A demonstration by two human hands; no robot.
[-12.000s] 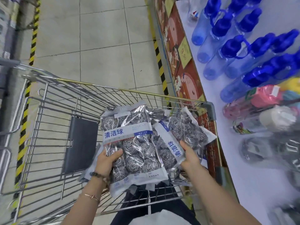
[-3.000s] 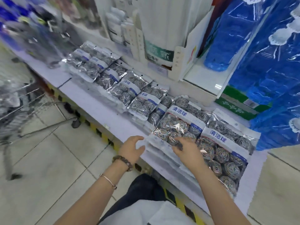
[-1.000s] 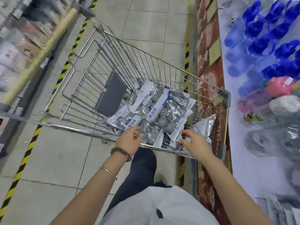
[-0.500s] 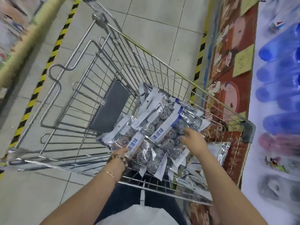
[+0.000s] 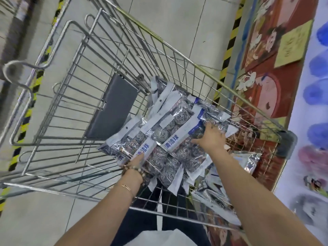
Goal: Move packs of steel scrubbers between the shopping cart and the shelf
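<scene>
Right hand (image 5: 210, 138) lies spread flat on the top pack of steel scrubbers (image 5: 165, 132), heaped in the near right corner of the shopping cart (image 5: 286, 142). My left hand (image 5: 135, 163) meets the heap's near edge; I cannot tell its grip. I judge these bags light, squashy and slick, so I'd clamp the stack between both palms or pinch a flat sealed edge.

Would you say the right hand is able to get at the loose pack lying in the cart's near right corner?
Probably yes: the loose pack lies uncovered beside the right hand, which rests on the pile of packs.
</scene>
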